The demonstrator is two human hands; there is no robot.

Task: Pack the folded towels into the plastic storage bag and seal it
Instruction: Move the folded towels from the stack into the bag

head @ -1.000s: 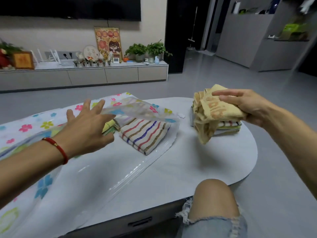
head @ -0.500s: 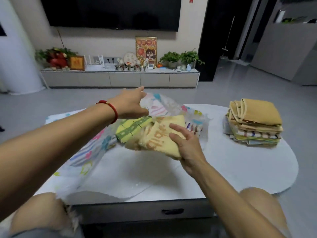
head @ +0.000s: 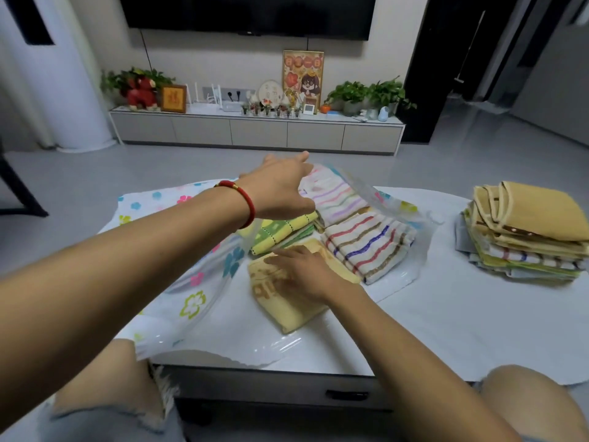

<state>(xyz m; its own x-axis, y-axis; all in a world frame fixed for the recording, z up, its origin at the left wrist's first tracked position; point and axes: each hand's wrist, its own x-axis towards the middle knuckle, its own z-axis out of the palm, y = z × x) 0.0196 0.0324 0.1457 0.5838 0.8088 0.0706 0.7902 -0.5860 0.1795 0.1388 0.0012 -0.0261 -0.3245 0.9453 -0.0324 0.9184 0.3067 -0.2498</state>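
Observation:
A clear plastic storage bag (head: 194, 275) printed with flowers lies on the white table (head: 452, 317), its mouth facing me. My left hand (head: 280, 189) reaches over it with fingers extended and lifts the upper sheet. Inside lie a green-and-yellow checked towel (head: 280, 232), a pastel striped towel (head: 338, 199) and a towel with bold coloured stripes (head: 369, 247). My right hand (head: 299, 272) rests flat on a yellow towel with orange lettering (head: 280, 309) at the bag's mouth, in front of the checked towel. A stack of several folded towels (head: 529, 231) sits at the table's right.
My bare knees (head: 105, 381) are against the table's near edge, above a drawer handle (head: 347, 394). Grey floor lies beyond the table, with a low TV cabinet (head: 255, 132) holding plants and ornaments along the far wall.
My right hand has carried the yellow towel from the stack at the right into the bag's mouth and laid it down. My left hand has kept the upper sheet lifted.

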